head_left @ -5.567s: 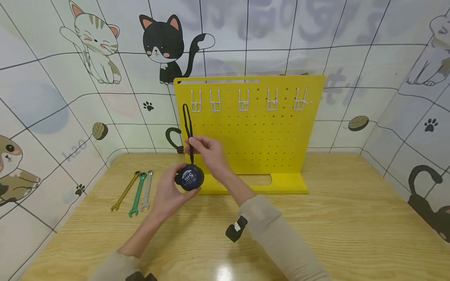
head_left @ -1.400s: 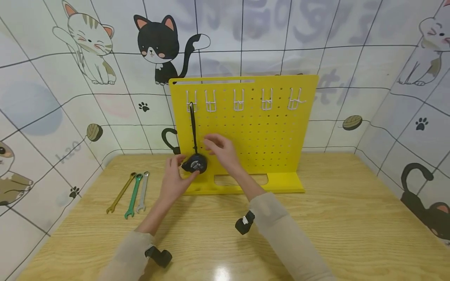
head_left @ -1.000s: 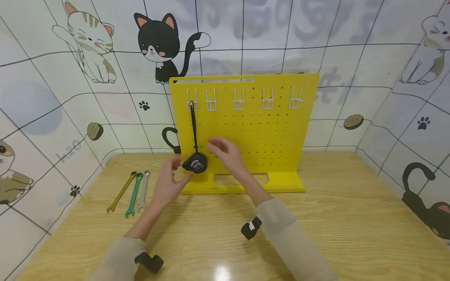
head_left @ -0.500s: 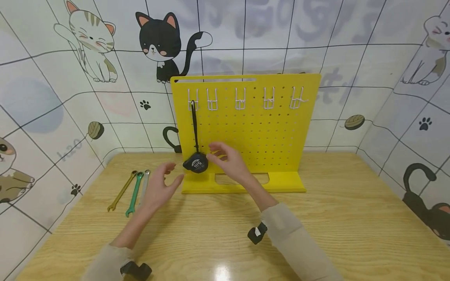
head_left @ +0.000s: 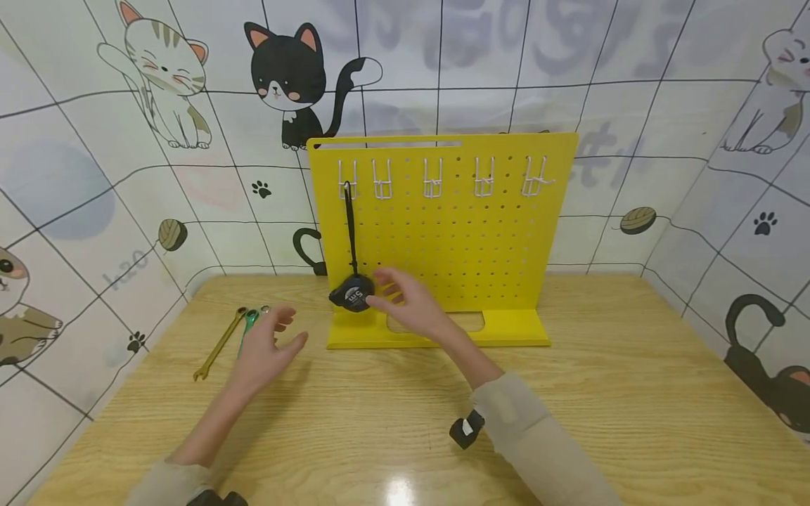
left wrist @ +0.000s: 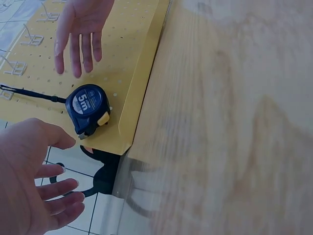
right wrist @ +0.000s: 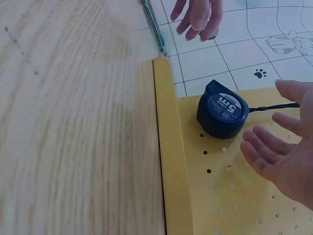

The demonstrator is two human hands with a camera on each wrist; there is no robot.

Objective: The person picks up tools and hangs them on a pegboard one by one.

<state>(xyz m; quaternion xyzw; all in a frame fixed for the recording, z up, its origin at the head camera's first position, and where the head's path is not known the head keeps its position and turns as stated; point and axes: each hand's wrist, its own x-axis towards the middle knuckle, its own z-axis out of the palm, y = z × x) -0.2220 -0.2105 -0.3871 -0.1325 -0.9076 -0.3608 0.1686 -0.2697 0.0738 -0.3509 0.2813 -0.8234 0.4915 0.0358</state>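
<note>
A dark tape measure (head_left: 352,294) marked 5m hangs by its black wrist strap (head_left: 351,235) from the leftmost white hook (head_left: 347,176) of the yellow pegboard (head_left: 443,239). My right hand (head_left: 411,303) is just right of it, fingers relaxed and apart, thumb tip near the case; the right wrist view shows that hand (right wrist: 288,147) holding nothing. My left hand (head_left: 262,351) is over the wrenches at the left, fingers loosely bent, with nothing in it. In the left wrist view the tape measure (left wrist: 88,108) lies beyond the left hand (left wrist: 39,176).
On the wooden table (head_left: 380,422) at the left lie a gold wrench (head_left: 218,344), a green wrench (head_left: 250,320) and a silver wrench (head_left: 265,309), the latter two partly hidden by my left hand. Several more white hooks (head_left: 433,179) line the pegboard's top. A cat-print wall covering (head_left: 411,70) stands behind.
The tape measure, earlier held in both hands, was hung on the leftmost hook and let go. My left hand has moved left and down toward the wrenches; my right hand has lowered beside the tape measure.
</note>
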